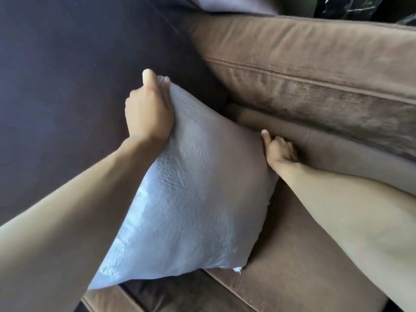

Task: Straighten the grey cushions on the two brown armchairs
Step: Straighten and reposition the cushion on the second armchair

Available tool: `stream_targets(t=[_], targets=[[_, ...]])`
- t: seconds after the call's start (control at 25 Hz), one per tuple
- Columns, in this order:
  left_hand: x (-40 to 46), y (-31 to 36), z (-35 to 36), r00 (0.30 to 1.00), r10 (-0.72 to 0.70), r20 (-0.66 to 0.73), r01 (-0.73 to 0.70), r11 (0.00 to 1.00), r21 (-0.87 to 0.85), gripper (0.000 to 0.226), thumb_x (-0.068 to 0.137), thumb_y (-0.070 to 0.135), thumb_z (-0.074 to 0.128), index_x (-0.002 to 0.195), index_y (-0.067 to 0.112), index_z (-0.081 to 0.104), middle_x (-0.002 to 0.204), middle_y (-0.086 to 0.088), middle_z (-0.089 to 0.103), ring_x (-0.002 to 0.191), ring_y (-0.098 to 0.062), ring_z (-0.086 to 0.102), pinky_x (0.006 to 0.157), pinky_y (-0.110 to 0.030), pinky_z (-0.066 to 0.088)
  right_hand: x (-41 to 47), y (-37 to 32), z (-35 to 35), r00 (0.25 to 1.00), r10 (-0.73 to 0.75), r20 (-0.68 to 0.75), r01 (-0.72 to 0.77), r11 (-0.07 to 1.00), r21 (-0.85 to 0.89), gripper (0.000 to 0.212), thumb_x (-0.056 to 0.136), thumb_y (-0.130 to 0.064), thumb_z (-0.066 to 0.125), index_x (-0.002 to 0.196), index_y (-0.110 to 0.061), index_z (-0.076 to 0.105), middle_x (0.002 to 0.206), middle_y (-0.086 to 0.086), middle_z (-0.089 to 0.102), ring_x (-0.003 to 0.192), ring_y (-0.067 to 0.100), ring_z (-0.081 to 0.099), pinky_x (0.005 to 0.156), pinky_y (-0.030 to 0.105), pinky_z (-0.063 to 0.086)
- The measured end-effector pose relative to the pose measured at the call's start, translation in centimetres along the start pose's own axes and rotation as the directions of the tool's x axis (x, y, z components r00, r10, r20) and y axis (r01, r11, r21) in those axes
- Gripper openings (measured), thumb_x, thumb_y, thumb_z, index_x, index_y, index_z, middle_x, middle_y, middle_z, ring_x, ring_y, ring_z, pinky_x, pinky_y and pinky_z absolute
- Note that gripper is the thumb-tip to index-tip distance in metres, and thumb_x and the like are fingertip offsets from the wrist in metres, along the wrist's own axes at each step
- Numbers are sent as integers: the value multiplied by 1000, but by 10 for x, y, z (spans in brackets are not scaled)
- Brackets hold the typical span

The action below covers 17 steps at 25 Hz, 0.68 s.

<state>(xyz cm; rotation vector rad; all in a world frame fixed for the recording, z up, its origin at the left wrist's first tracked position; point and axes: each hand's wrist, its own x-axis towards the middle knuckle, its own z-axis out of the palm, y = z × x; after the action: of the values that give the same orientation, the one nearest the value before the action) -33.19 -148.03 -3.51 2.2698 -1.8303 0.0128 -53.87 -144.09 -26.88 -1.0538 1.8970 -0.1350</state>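
Observation:
A shiny grey cushion (pixel 191 199) stands tilted on the seat of a brown armchair (pixel 292 284), leaning toward the chair's dark left side. My left hand (pixel 148 111) grips the cushion's top corner, thumb over the edge. My right hand (pixel 279 152) holds the cushion's right edge, fingers tucked behind it near the crease between seat and backrest (pixel 315 70). The cushion's lower left corner hangs over the seat's front edge. Another grey cushion (pixel 231 4) shows partly at the top of the view.
The armchair's dark brown side panel (pixel 67 86) fills the left. A rolled brown seam (pixel 315 136) runs under the back cushion. Dark glossy objects (pixel 360 6) sit beyond the backrest at the top right.

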Motion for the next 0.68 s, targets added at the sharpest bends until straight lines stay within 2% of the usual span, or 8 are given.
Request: stream_targets(t=[0.2,0.32,0.36,0.44,0.52,0.56,0.6,0.68], targets=[[-7,1,-18,990,-105,97,119,980,-162,49,106,55,31,103,11,51,81,-5,62,94,-38,58,75,-38,37,-7,7,-9,986,121,-116,-130,989,-70,72,103,-61,25,148,-7,39,154,24,39,143,43,33,119,53,24],[-59,-21,-38,970,8,242,14,996,-92,66,103,61,30,152,16,34,145,-7,57,132,-30,52,104,-46,45,-45,-31,-21,939,-234,-253,282,944,172,54,103,-52,33,146,-23,48,152,6,43,141,29,40,116,46,30],[-86,-34,-44,960,17,280,-6,999,-39,73,102,62,30,158,16,25,158,-7,44,143,-29,43,112,-48,41,-69,-53,-23,859,-414,-302,490,835,250,52,103,-50,36,147,-26,48,153,2,44,141,23,42,117,43,31],[-145,-64,-50,946,47,322,-83,992,97,81,102,62,29,162,8,19,167,-16,28,153,-33,30,118,-54,35,-118,-97,-22,520,-783,-341,853,499,156,54,102,-42,41,150,-19,47,158,8,40,146,23,38,121,44,29],[-198,-95,-49,911,140,388,-232,952,202,83,101,61,31,162,6,19,169,-20,20,156,-36,23,119,-59,33,-139,-124,-18,118,-985,-129,984,133,-115,54,102,-40,42,150,-17,47,161,14,38,150,30,34,123,55,24],[-219,-113,-50,896,166,412,-276,935,223,81,102,60,31,163,8,20,171,-17,17,158,-34,20,120,-59,32,-133,-131,-20,7,-1000,23,971,1,-239,53,103,-42,41,151,-21,46,162,13,36,152,30,31,123,57,21],[-236,-129,-52,890,166,424,-284,930,233,80,102,60,29,163,10,20,172,-12,15,158,-31,17,121,-58,32,-117,-133,-23,-18,-990,142,937,-66,-343,53,104,-45,37,154,-26,42,165,11,32,154,29,26,124,58,18],[-260,-157,-62,904,119,411,-235,942,242,77,103,60,27,162,11,24,171,-6,18,158,-29,19,120,-57,34,-87,-139,-39,176,-970,170,877,76,-475,55,106,-51,29,158,-34,27,170,6,18,157,30,14,124,61,11]])
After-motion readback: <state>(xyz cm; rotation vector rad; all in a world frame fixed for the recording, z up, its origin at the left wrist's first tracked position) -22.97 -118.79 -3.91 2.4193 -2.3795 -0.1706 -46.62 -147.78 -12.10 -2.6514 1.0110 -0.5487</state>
